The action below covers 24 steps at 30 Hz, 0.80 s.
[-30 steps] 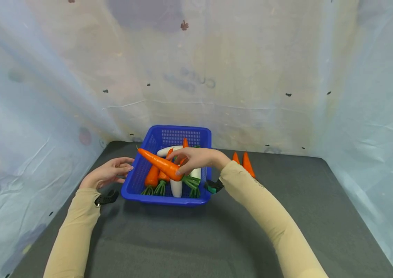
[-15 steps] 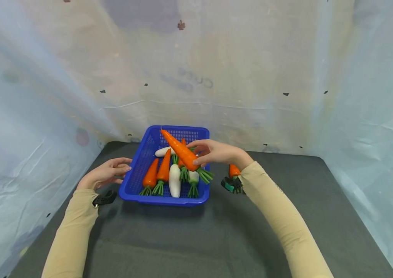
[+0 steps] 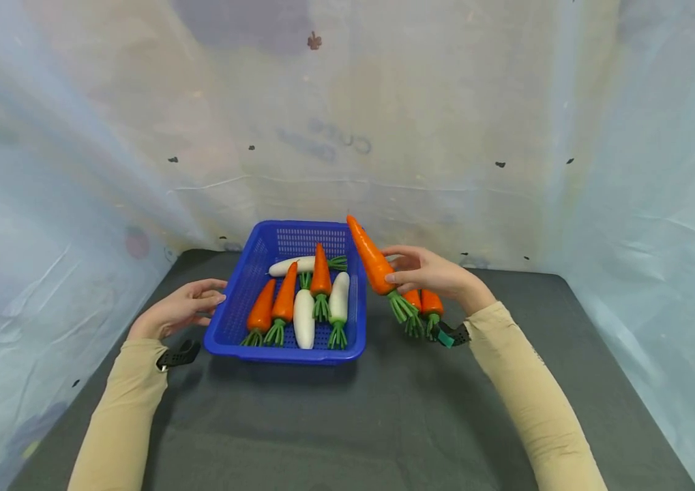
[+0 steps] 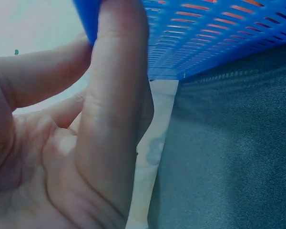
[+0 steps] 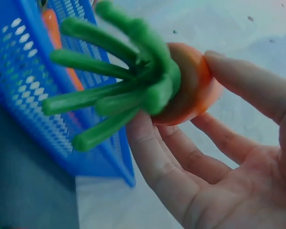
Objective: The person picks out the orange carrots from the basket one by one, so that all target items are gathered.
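Now the right hand (image 3: 423, 271) has swung the carrot (image 3: 369, 256) from over the blue basket (image 3: 286, 357) to its right side, just right of mid-frame, thumb and fingertips pinching the thick end! Its green stems hang in front of two carrots (image 3: 432, 303) on the table (image 3: 384, 423). Left of centre, the left hand (image 3: 181, 307) still pinches the basket's left rim.

We see a dark grey, cloth-covered tabletop (image 3: 322, 429); on it we find a blue perforated plastic basket (image 3: 286, 356) and, to its right, two orange carrots (image 3: 431, 302) side by side, partly hidden.
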Tool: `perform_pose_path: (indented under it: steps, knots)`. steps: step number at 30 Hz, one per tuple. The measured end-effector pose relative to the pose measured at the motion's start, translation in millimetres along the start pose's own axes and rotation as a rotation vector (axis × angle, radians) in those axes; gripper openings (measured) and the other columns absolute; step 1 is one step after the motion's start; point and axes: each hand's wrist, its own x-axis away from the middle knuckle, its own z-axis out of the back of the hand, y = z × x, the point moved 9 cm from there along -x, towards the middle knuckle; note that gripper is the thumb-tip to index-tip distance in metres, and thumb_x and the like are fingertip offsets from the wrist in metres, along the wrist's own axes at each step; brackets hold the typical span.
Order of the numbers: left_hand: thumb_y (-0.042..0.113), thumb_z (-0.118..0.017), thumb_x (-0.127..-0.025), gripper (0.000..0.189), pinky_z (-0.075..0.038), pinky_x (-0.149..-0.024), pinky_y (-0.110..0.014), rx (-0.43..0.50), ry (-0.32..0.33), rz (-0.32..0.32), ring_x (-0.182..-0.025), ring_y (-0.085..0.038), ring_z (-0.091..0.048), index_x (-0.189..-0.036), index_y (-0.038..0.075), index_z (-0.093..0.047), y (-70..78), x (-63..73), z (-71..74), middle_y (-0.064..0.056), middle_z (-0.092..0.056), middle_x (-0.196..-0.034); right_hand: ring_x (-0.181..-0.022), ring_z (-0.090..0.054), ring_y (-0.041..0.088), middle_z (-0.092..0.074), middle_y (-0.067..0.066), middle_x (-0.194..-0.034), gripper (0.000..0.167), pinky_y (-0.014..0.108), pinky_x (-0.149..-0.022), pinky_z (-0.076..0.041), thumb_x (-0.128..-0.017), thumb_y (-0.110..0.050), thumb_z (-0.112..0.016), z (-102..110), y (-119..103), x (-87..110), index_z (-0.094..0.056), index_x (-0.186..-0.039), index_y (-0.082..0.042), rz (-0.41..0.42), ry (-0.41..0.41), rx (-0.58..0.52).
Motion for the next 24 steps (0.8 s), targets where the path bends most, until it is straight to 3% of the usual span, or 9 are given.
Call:
perform_pose_path:
  steps: [11, 16, 24]
  knots:
    - [0.026, -0.053, -0.100, 0.059, -0.052, -0.085, -0.047, 0.008, -0.001, -0.002, -0.102, -0.029, -0.061, -0.145, 0.000, -0.024, 4.7, 2.6, -2.3, -0.019, -0.057, -0.122, -0.113, -0.054, 0.031, -0.044, 0.023, -0.137, 0.068, 0.055, -0.098, -0.040, -0.093, -0.024, -0.065, 43.2, 43.8, 47.6, -0.029, -0.149, -0.009, -0.061, 0.194, -0.089]
    - [0.027, -0.053, -0.099, 0.060, -0.052, -0.084, -0.047, -0.003, 0.006, 0.003, -0.101, -0.029, -0.062, -0.145, 0.000, -0.025, 1.9, 2.1, -0.9, -0.018, -0.059, -0.120, -0.109, -0.055, 0.026, -0.046, 0.023, -0.134, 0.069, 0.051, -0.099, -0.041, -0.094, -0.025, -0.063, 55.0, 66.8, 68.1, -0.027, -0.150, -0.008, -0.096, 0.261, -0.088]
    - [0.028, -0.054, -0.099, 0.062, -0.052, -0.085, -0.048, 0.002, 0.002, -0.005, -0.103, -0.030, -0.061, -0.145, 0.001, -0.025, 1.6, 1.3, -0.6, -0.020, -0.057, -0.123, -0.122, -0.046, 0.035, -0.035, 0.026, -0.144, 0.073, 0.051, -0.102, -0.038, -0.095, -0.034, -0.060, 69.8, 104.8, 99.2, -0.022, -0.152, -0.008, -0.150, 0.359, -0.075]
